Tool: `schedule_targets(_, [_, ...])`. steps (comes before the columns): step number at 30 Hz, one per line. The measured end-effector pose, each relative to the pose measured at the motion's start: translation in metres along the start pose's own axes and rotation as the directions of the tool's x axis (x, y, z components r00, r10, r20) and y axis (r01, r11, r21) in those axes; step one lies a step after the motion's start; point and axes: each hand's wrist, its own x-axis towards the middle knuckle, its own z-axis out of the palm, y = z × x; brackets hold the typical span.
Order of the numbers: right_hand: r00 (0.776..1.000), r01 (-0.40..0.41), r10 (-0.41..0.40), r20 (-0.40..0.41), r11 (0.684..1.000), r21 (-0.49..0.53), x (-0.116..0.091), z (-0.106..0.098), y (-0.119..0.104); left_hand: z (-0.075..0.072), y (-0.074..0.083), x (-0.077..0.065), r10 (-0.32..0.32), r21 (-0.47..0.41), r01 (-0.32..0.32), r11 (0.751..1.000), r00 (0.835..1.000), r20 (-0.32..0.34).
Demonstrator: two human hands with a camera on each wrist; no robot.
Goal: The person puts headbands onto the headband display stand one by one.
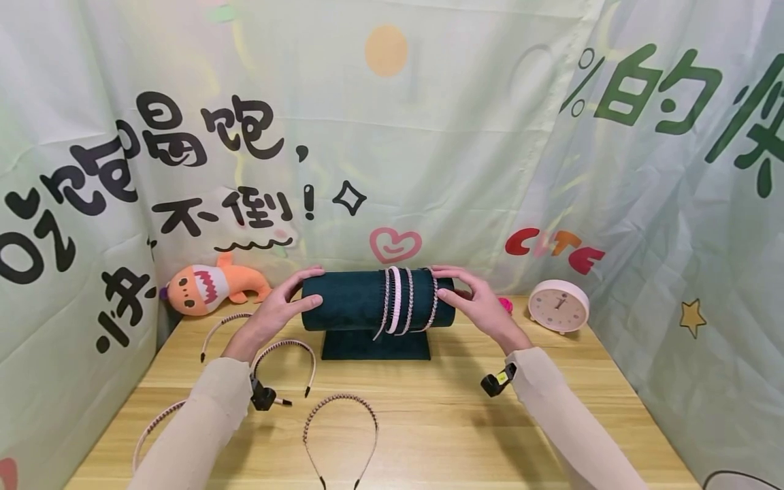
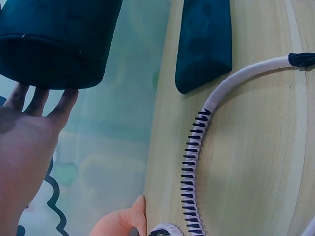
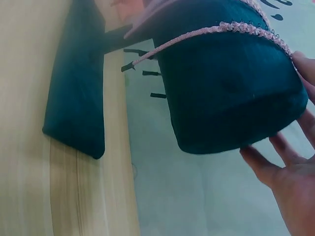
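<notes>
A dark green velvet headband display stand (image 1: 349, 303), a horizontal roll on a flat base (image 1: 376, 346), stands on the table. My left hand (image 1: 284, 303) holds the roll's left end, thumb at the front and fingers over the top. At the right end my right hand (image 1: 474, 303) grips it likewise, its thumb beside a beaded headband (image 1: 433, 303). Toward the roll's right half sit a smooth pink headband (image 1: 395, 299) and other thin braided ones (image 1: 409, 299). In the right wrist view, fingers (image 3: 268, 164) touch the roll's end face; their far tips are hidden.
Several loose headbands lie on the wooden table, one beaded (image 1: 341, 397) at front centre and another (image 1: 314, 367) near my left wrist. An orange plush toy (image 1: 214, 286) lies at back left. A round pink clock (image 1: 559, 306) stands at back right. Printed curtains (image 1: 459, 170) enclose the table.
</notes>
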Motion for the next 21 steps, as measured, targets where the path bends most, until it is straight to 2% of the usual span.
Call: schedule_targets(21, [1.0,-0.022,0.021,-0.01,0.998,-0.061,0.006,0.019,-0.009,-0.001,-0.001,0.001,0.001,0.005,-0.001,1.0,1.0,-0.002])
